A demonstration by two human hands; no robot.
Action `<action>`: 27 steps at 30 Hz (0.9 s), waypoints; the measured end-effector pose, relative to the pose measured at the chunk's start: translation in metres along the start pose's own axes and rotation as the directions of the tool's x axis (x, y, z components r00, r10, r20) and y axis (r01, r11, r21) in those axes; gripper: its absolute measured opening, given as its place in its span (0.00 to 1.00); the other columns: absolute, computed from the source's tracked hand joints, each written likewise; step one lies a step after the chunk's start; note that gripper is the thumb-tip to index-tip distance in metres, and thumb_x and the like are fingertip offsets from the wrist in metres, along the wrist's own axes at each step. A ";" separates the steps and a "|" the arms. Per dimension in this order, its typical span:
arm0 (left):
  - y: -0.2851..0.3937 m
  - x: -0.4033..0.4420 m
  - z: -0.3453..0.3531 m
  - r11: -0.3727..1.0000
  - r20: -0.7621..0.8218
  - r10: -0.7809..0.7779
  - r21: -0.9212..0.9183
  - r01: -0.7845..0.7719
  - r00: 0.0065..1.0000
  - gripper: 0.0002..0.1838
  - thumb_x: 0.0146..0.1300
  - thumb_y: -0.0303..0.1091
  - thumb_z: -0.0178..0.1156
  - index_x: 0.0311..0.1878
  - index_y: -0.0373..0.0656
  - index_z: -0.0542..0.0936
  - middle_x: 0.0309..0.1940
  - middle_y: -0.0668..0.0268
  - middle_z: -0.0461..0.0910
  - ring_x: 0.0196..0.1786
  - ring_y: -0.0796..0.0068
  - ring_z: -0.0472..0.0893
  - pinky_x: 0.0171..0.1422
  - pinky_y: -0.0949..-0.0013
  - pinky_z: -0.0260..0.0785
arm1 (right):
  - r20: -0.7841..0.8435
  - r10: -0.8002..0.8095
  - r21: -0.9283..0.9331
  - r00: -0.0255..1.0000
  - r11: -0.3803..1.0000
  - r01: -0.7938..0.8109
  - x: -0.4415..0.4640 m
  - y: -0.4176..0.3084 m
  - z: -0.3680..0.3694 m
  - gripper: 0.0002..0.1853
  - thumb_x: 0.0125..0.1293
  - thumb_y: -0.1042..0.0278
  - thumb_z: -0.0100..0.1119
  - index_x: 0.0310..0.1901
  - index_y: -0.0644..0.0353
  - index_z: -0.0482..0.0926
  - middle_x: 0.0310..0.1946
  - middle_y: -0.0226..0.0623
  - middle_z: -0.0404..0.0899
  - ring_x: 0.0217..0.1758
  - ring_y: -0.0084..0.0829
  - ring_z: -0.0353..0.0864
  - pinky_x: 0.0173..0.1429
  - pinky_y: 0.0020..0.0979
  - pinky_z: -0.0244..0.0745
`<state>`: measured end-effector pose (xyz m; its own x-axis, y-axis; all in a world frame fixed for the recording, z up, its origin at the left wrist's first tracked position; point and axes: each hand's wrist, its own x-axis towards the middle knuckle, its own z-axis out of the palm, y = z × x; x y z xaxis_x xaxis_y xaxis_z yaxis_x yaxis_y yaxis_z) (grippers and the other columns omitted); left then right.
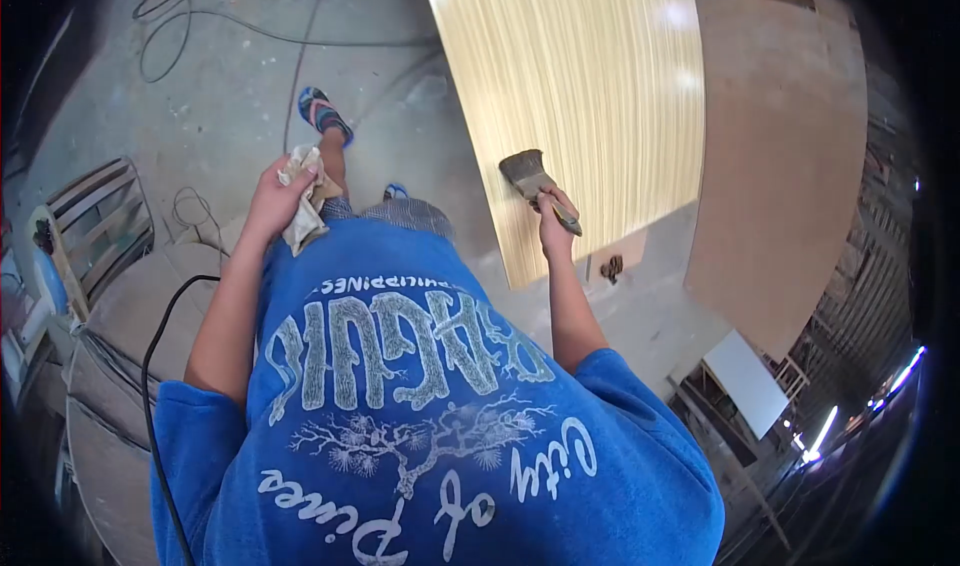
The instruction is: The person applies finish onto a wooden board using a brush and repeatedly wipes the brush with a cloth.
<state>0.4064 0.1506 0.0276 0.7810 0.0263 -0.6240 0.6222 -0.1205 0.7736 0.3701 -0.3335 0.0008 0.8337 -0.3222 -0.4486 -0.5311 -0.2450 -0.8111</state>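
My right hand (556, 214) is closed round the handle of a wide paintbrush (523, 173) with dark bristles. The brush is over the near left edge of a glossy, wood-grained panel (590, 96); whether its bristles touch the surface cannot be told. On the left, in front of my blue shirt, my left hand (284, 196) is wrapped round a crumpled whitish cloth (303, 224), part of which hangs below the fingers.
A plain brown board (775, 156) lies right of the panel. Cables (190, 13) run over the concrete floor (230, 76). A wooden chair (100, 221) stands at the left, a white board (747, 381) at the lower right. A black cable (150, 366) passes my left arm.
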 end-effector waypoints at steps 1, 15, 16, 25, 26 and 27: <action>-0.010 -0.008 0.012 1.000 0.013 0.017 0.015 -0.017 1.000 0.16 0.70 0.40 0.63 0.51 0.39 0.81 0.40 0.68 0.85 0.42 0.79 0.82 0.48 0.72 0.74 | -0.007 0.020 0.006 1.000 1.000 -0.020 -0.019 0.016 -0.015 0.16 0.68 0.69 0.62 0.53 0.70 0.80 0.42 0.42 0.84 0.43 0.30 0.85 0.51 0.29 0.81; -0.032 -0.079 0.083 0.999 0.059 0.024 0.026 -0.026 0.998 0.16 0.70 0.41 0.64 0.51 0.39 0.81 0.40 0.68 0.84 0.41 0.80 0.81 0.48 0.72 0.73 | -0.092 0.213 -0.226 0.973 0.947 -0.229 -0.199 0.169 -0.158 0.14 0.65 0.65 0.62 0.44 0.68 0.84 0.30 0.35 0.84 0.33 0.25 0.83 0.40 0.28 0.78; -0.031 -0.080 0.083 0.999 0.055 0.034 0.026 -0.035 0.998 0.16 0.70 0.41 0.64 0.51 0.39 0.81 0.40 0.68 0.84 0.41 0.80 0.81 0.48 0.72 0.73 | -0.088 0.201 -0.322 0.976 0.921 -0.218 -0.196 0.174 -0.159 0.14 0.64 0.65 0.62 0.44 0.68 0.84 0.29 0.37 0.84 0.32 0.26 0.84 0.39 0.29 0.79; -0.032 -0.069 0.048 0.997 -0.009 0.065 0.040 -0.065 0.998 0.16 0.70 0.42 0.63 0.51 0.38 0.80 0.40 0.67 0.84 0.41 0.80 0.80 0.47 0.72 0.72 | 0.044 0.127 -0.759 0.991 0.649 -0.049 -0.113 0.068 -0.058 0.19 0.58 0.54 0.68 0.31 0.67 0.84 0.29 0.53 0.85 0.35 0.52 0.86 0.39 0.45 0.80; -0.034 -0.064 0.041 0.998 -0.021 0.067 0.020 -0.067 0.997 0.16 0.70 0.41 0.63 0.51 0.38 0.80 0.40 0.67 0.84 0.41 0.80 0.80 0.47 0.72 0.72 | 0.052 0.145 -0.764 0.988 0.642 -0.055 -0.102 0.054 -0.046 0.19 0.58 0.54 0.68 0.31 0.68 0.84 0.28 0.54 0.84 0.35 0.53 0.86 0.40 0.45 0.80; -0.032 -0.060 0.033 0.998 -0.034 0.066 0.000 -0.066 0.997 0.16 0.70 0.41 0.63 0.51 0.38 0.80 0.40 0.67 0.84 0.41 0.80 0.80 0.47 0.72 0.72 | 0.060 0.167 -0.771 0.984 0.633 -0.060 -0.091 0.041 -0.034 0.20 0.57 0.54 0.68 0.31 0.69 0.84 0.28 0.55 0.84 0.35 0.53 0.86 0.40 0.46 0.80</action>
<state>0.3382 0.1199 0.0367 0.8220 0.0523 -0.5671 0.5689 -0.1215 0.8134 0.2673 -0.3449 0.0210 0.7409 -0.3031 -0.5993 -0.5036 -0.8412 -0.1971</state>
